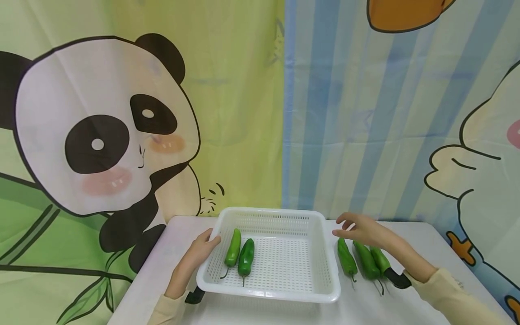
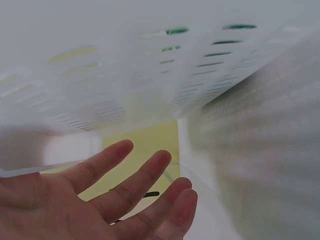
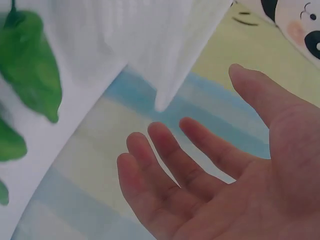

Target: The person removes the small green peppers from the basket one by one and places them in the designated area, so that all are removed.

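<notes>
A white plastic basket stands on the white table with two green chili peppers, a lighter one and a darker one, lying at its left side. My left hand is at the basket's left rim, thumb over the edge. In the left wrist view its fingers stretch loosely apart outside the slotted wall. Beyond the basket's right rim, my right hand hovers with relaxed, slightly bent fingers, holding nothing. Below it lie three green peppers, a left one, a middle one and a right one.
Behind the table hangs a patterned curtain with a panda and blue stripes. A black wrist strap piece shows at the left wrist, and another at the right. The table's back edge lies close behind the basket.
</notes>
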`<action>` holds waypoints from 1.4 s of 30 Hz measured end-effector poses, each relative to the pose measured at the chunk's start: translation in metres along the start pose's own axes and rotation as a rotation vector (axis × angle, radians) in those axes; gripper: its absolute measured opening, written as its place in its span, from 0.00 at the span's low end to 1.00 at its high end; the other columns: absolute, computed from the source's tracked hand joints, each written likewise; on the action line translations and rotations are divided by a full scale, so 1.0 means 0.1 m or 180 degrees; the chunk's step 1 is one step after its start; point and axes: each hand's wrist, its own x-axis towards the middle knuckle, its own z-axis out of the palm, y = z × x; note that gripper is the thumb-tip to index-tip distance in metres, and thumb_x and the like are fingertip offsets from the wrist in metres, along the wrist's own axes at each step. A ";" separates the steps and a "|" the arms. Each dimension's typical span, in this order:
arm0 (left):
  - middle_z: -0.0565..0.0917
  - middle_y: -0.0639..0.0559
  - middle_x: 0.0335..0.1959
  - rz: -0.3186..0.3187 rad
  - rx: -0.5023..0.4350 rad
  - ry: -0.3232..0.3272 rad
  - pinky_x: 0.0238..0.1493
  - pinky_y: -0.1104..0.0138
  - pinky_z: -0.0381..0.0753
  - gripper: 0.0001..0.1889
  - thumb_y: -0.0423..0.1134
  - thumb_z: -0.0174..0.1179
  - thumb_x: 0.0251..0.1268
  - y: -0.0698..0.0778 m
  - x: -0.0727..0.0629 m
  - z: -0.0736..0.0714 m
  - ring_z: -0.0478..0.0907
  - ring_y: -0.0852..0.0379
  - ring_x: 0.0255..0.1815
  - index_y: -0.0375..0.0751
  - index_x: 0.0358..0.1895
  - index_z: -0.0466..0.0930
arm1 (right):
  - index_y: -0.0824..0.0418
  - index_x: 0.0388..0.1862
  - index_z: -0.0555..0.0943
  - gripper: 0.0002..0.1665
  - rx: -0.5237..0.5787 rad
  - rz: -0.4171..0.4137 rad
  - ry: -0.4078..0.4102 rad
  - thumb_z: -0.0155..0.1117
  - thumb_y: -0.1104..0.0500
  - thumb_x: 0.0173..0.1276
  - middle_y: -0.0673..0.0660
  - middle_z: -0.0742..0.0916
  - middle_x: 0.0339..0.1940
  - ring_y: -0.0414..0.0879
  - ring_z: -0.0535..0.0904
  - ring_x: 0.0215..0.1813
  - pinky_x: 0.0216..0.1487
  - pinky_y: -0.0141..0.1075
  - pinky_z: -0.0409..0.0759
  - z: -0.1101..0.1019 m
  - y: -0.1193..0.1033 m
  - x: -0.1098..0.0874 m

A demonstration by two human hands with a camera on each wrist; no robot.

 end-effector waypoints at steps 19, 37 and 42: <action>0.83 0.31 0.56 0.0028 -0.0019 0.0007 0.28 0.55 0.91 0.25 0.42 0.51 0.77 0.02 0.01 0.05 0.89 0.45 0.37 0.40 0.73 0.67 | 0.58 0.59 0.76 0.29 0.0015 -0.0228 -0.0225 0.70 0.43 0.66 0.56 0.85 0.49 0.49 0.83 0.48 0.44 0.39 0.85 0.38 -0.53 0.18; 0.82 0.31 0.56 -0.0029 0.0036 0.0017 0.27 0.55 0.91 0.26 0.45 0.52 0.77 -0.02 0.00 -0.01 0.89 0.46 0.37 0.42 0.74 0.65 | 0.57 0.52 0.81 0.22 -0.0343 -0.0319 -0.0733 0.70 0.45 0.66 0.53 0.88 0.42 0.44 0.82 0.42 0.41 0.40 0.83 0.72 -0.96 0.61; 0.82 0.31 0.56 -0.0031 0.0038 0.0011 0.27 0.55 0.91 0.26 0.45 0.51 0.77 -0.01 0.00 -0.02 0.89 0.46 0.37 0.42 0.74 0.64 | 0.57 0.49 0.82 0.19 -0.0063 -0.0106 -0.1006 0.69 0.46 0.67 0.54 0.89 0.39 0.51 0.85 0.38 0.35 0.42 0.86 0.88 -1.03 0.75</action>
